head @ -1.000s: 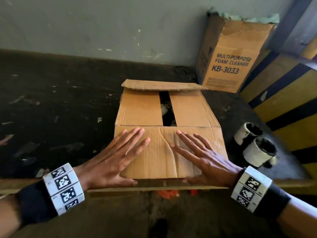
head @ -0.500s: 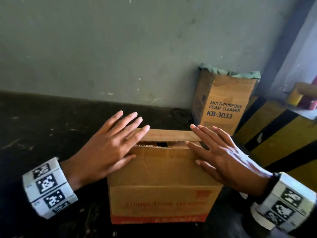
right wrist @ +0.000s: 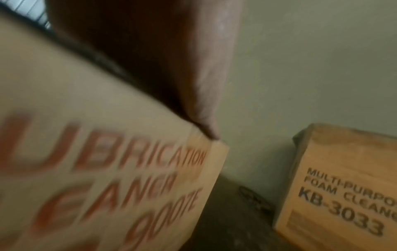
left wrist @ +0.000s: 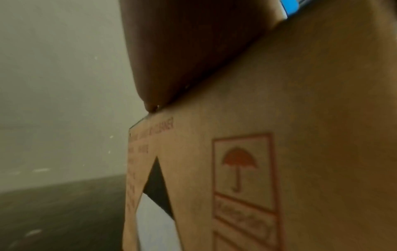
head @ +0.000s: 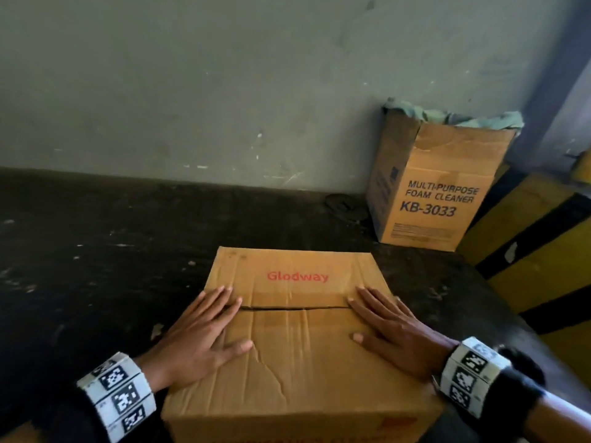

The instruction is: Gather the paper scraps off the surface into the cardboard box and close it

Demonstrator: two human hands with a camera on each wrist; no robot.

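Note:
The brown cardboard box [head: 297, 346] sits on the dark surface in front of me, its two top flaps folded down and meeting at a thin seam. Red "Glodway" lettering shows on the far flap. My left hand [head: 204, 330] lies flat on the left side of the lid, fingers straight across the seam. My right hand [head: 390, 327] lies flat on the right side the same way. In the left wrist view the box side [left wrist: 279, 169] shows an umbrella mark under my palm [left wrist: 189, 51]. The right wrist view shows the box's red lettering [right wrist: 103, 169], blurred. One small pale scrap [head: 156, 330] lies left of the box.
A taller cardboard box [head: 438, 193] marked "MULTI-PURPOSE FOAM CLEANER KB-3033" stands at the back right against the grey wall, with green cloth over its rim. A yellow and black striped barrier [head: 543, 251] runs along the right. The dark surface [head: 96, 266] stretches left.
The far flap has been folded down, so the lid is now shut. Both hands came down from the box's upper edges to lie flat on the top. The view tilted back down.

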